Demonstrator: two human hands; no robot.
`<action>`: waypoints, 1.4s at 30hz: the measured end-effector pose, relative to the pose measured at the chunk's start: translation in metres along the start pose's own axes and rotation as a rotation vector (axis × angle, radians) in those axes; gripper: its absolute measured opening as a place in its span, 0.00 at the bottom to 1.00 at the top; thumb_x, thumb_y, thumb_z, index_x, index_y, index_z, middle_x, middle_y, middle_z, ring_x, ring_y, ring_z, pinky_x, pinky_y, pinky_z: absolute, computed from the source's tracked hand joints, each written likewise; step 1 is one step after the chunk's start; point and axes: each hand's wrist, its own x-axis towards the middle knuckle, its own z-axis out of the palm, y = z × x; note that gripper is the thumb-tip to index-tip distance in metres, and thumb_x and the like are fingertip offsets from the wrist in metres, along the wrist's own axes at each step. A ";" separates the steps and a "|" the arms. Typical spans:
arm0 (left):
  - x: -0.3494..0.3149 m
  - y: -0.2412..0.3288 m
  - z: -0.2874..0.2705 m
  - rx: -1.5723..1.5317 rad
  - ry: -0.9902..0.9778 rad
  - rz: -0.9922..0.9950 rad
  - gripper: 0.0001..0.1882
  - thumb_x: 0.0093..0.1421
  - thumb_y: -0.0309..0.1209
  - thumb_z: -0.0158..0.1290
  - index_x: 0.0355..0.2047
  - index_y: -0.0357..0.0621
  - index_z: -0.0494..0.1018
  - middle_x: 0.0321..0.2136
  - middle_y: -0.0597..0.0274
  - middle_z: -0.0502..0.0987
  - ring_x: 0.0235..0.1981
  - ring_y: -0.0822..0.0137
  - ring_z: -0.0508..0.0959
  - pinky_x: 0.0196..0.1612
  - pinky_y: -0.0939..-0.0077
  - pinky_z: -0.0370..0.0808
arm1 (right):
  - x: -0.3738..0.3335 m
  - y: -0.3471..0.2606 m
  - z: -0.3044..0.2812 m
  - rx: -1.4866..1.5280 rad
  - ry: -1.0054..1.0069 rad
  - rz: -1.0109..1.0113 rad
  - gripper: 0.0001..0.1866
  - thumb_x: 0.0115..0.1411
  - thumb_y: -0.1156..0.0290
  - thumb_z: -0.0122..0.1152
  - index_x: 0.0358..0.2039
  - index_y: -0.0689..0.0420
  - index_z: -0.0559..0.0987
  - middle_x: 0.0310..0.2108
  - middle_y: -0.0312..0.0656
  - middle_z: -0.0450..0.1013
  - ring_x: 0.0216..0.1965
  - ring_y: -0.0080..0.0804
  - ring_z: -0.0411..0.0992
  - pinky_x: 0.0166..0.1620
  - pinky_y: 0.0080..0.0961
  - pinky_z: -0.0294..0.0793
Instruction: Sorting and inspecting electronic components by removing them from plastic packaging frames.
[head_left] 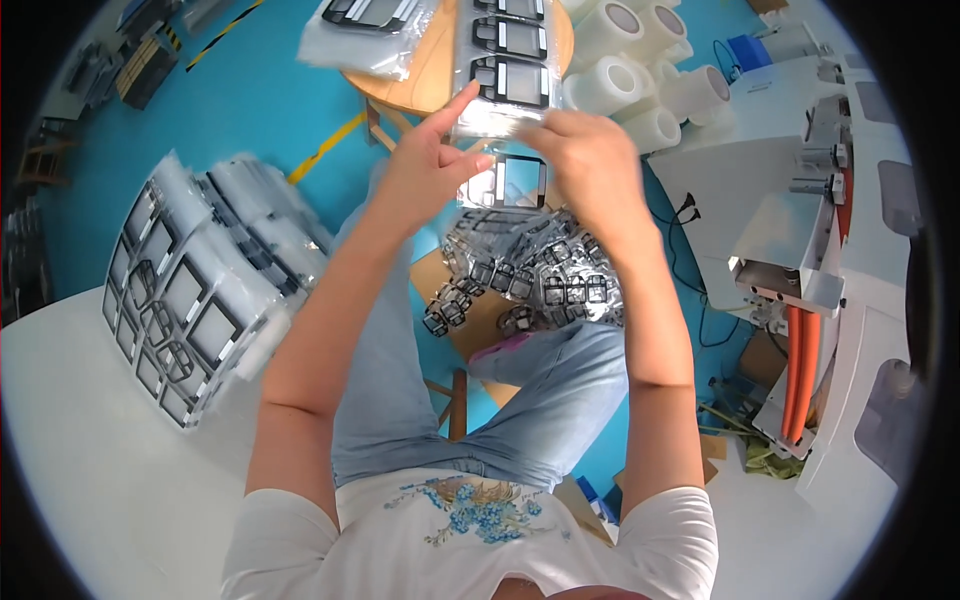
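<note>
Head view: both your hands work at a clear strip of black frames [510,82], far centre
Your left hand [420,170] is at its left edge, thumb and forefinger spread, other fingers hidden, so I cannot tell whether it grips; your right hand [595,165], blurred, bunches its fingers by the right edge, pinching or not I cannot tell; the strip's far part lies on the round wooden table [400,92], left of the pale rolls [615,80]

Your left forearm [338,305] and right forearm [652,300] reach forward; left hand [425,165] has index and thumb spread, right hand [592,160] blurred, fingers curled inward.
</note>
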 end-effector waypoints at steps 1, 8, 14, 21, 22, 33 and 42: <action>-0.004 0.005 0.001 0.082 0.009 0.020 0.42 0.59 0.25 0.57 0.71 0.49 0.51 0.13 0.77 0.66 0.18 0.84 0.60 0.25 0.85 0.60 | -0.014 0.008 -0.011 -0.017 -0.016 0.083 0.09 0.46 0.73 0.57 0.30 0.55 0.80 0.25 0.39 0.71 0.33 0.41 0.74 0.35 0.38 0.73; -0.020 0.011 0.012 0.155 0.017 0.153 0.37 0.62 0.25 0.53 0.70 0.46 0.51 0.25 0.64 0.83 0.32 0.82 0.79 0.39 0.85 0.73 | -0.072 0.002 -0.022 0.981 -0.091 0.731 0.16 0.56 0.71 0.71 0.44 0.59 0.79 0.28 0.28 0.70 0.29 0.15 0.64 0.31 0.18 0.64; -0.029 -0.027 0.006 0.112 -0.232 0.176 0.35 0.62 0.27 0.58 0.67 0.42 0.56 0.40 0.62 0.81 0.35 0.80 0.78 0.37 0.86 0.71 | 0.001 0.010 -0.051 1.067 0.305 0.743 0.11 0.56 0.65 0.71 0.36 0.58 0.85 0.24 0.27 0.73 0.25 0.14 0.65 0.29 0.15 0.63; -0.005 -0.009 0.044 0.013 0.203 0.253 0.38 0.63 0.23 0.54 0.70 0.43 0.50 0.27 0.64 0.80 0.28 0.80 0.76 0.34 0.83 0.74 | 0.074 0.165 0.044 0.575 0.352 0.577 0.14 0.61 0.58 0.64 0.27 0.54 0.79 0.20 0.26 0.66 0.20 0.15 0.59 0.24 0.18 0.57; -0.008 -0.012 0.022 0.198 0.267 0.247 0.38 0.63 0.24 0.54 0.70 0.43 0.50 0.26 0.65 0.80 0.28 0.81 0.75 0.33 0.85 0.73 | 0.089 0.123 0.036 0.750 0.142 0.680 0.23 0.60 0.54 0.65 0.45 0.63 0.80 0.23 0.24 0.63 0.24 0.12 0.57 0.27 0.15 0.55; -0.004 -0.002 -0.003 0.108 -0.010 0.051 0.39 0.64 0.25 0.52 0.72 0.52 0.48 0.23 0.68 0.80 0.25 0.84 0.73 0.28 0.88 0.68 | -0.013 0.012 0.000 0.551 0.137 0.215 0.11 0.55 0.79 0.64 0.39 0.55 0.84 0.30 0.42 0.75 0.31 0.38 0.75 0.35 0.29 0.74; 0.002 -0.003 0.005 -0.027 0.012 0.002 0.40 0.60 0.23 0.54 0.71 0.48 0.50 0.13 0.78 0.67 0.18 0.84 0.59 0.25 0.85 0.59 | 0.010 -0.013 0.017 0.186 0.132 -0.048 0.10 0.46 0.75 0.59 0.31 0.54 0.82 0.26 0.38 0.72 0.31 0.38 0.74 0.31 0.34 0.73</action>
